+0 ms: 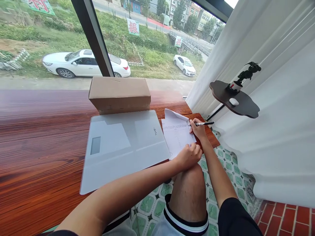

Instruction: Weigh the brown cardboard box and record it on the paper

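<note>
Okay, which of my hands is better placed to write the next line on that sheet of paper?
Right, most likely. Your right hand already grips the pen with its tip on the paper, while your left hand rests on the sheet's near edge, steadying it.

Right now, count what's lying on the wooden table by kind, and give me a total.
Cardboard box: 1
White flat scale: 1
Paper form, held down by the left hand: 1
Black pen, in the right hand: 1
Total: 4
</note>
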Action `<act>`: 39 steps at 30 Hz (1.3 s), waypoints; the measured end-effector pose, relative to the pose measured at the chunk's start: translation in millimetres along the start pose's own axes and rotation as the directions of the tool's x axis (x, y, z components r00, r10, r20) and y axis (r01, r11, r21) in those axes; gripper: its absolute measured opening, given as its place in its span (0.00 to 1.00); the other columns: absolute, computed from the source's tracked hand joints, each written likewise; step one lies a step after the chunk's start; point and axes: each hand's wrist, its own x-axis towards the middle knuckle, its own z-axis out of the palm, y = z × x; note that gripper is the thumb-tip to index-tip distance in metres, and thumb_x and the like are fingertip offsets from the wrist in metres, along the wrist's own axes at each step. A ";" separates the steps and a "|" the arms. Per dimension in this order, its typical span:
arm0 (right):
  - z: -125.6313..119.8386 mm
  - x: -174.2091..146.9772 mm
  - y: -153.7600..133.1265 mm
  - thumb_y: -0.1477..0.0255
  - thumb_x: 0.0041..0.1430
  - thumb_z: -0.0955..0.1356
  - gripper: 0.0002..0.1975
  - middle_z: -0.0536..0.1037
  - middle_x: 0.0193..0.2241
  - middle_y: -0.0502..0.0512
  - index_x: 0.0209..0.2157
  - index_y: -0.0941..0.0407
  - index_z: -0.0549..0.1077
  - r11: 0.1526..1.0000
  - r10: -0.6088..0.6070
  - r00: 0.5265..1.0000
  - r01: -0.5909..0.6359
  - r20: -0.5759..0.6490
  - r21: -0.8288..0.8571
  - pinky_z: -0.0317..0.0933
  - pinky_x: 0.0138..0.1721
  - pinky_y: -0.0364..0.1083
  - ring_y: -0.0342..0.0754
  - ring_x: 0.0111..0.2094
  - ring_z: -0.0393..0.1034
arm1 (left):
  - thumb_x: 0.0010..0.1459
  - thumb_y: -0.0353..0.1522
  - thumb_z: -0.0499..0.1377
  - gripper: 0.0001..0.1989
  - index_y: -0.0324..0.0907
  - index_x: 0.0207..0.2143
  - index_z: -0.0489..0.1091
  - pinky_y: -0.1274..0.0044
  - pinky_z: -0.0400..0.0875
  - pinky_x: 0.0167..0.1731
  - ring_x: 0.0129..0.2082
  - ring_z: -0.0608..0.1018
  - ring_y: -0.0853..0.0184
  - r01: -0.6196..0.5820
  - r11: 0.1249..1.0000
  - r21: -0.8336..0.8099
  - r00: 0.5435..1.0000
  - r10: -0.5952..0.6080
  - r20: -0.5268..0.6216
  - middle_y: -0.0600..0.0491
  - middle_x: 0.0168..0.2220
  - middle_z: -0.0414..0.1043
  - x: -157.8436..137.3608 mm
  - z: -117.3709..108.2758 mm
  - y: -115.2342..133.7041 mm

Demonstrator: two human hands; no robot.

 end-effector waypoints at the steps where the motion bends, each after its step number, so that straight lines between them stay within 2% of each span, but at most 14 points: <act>1: 0.4 0.5 0.0 0.57 0.62 0.66 0.18 0.66 0.14 0.46 0.24 0.51 0.59 1.000 -0.005 1.000 0.005 0.004 -0.003 0.57 0.20 0.47 0.47 0.16 0.63 | 0.64 0.24 0.45 0.14 0.39 0.38 0.70 0.73 0.56 0.23 0.35 0.73 0.63 0.002 1.000 -0.003 1.000 -0.002 0.002 0.45 0.35 0.70 0.0 0.0 0.2; 5: 0.5 2.3 0.8 0.59 0.62 0.65 0.16 0.66 0.14 0.46 0.24 0.51 0.59 0.999 -0.004 1.000 0.005 0.031 -0.037 0.57 0.20 0.47 0.47 0.17 0.63 | 0.65 0.23 0.45 0.14 0.39 0.38 0.70 0.73 0.56 0.23 0.35 0.73 0.63 0.003 1.000 -0.007 1.000 -0.003 0.011 0.46 0.35 0.70 0.2 -0.6 0.8; 13: 1.3 2.6 0.5 0.58 0.61 0.64 0.17 0.65 0.14 0.46 0.25 0.52 0.59 0.999 0.002 1.000 -0.001 0.003 -0.052 0.57 0.18 0.45 0.46 0.16 0.63 | 0.64 0.21 0.42 0.15 0.37 0.37 0.67 0.74 0.55 0.24 0.35 0.72 0.63 0.000 1.000 -0.007 0.999 0.000 0.047 0.46 0.36 0.69 0.9 -3.2 0.9; 21: 1.7 4.3 3.0 0.58 0.62 0.63 0.17 0.64 0.14 0.46 0.24 0.52 0.58 0.992 -0.039 0.999 0.040 0.015 -0.120 0.56 0.19 0.44 0.45 0.16 0.61 | 0.65 0.21 0.41 0.15 0.38 0.38 0.66 0.73 0.54 0.24 0.37 0.72 0.62 0.000 1.000 -0.004 0.998 0.000 0.059 0.46 0.37 0.69 0.8 -3.9 1.3; 25: 2.0 5.4 4.0 0.60 0.60 0.63 0.15 0.63 0.13 0.46 0.24 0.52 0.57 0.994 -0.028 1.000 0.029 0.011 -0.101 0.55 0.18 0.45 0.45 0.15 0.59 | 0.65 0.21 0.40 0.16 0.38 0.38 0.66 0.73 0.54 0.24 0.37 0.73 0.62 0.000 1.000 0.001 0.998 0.000 0.056 0.46 0.37 0.70 1.2 -2.8 1.0; 31: 1.9 6.1 6.8 0.60 0.61 0.64 0.15 0.63 0.13 0.45 0.24 0.52 0.58 0.999 -0.019 1.000 0.020 0.019 -0.047 0.56 0.17 0.45 0.45 0.14 0.60 | 0.65 0.23 0.45 0.11 0.38 0.38 0.66 0.74 0.54 0.24 0.37 0.73 0.63 -0.002 1.000 0.007 0.998 0.002 0.063 0.46 0.37 0.69 1.1 -3.6 1.1; 35: 2.5 6.3 7.7 0.61 0.62 0.64 0.16 0.63 0.14 0.45 0.24 0.52 0.58 0.996 -0.066 0.998 0.066 0.003 -0.055 0.56 0.16 0.45 0.45 0.14 0.60 | 0.65 0.22 0.42 0.14 0.38 0.38 0.66 0.73 0.54 0.24 0.37 0.73 0.63 -0.002 1.000 0.004 0.998 0.002 0.061 0.46 0.37 0.69 0.8 -5.0 1.0; 39: 2.5 6.2 6.3 0.61 0.62 0.64 0.16 0.63 0.14 0.45 0.24 0.52 0.57 0.996 -0.046 0.999 0.045 -0.009 -0.076 0.56 0.16 0.45 0.45 0.14 0.61 | 0.65 0.21 0.41 0.15 0.38 0.37 0.66 0.73 0.53 0.24 0.36 0.72 0.63 -0.001 1.000 -0.002 0.998 0.001 0.058 0.46 0.36 0.69 0.8 -4.2 1.0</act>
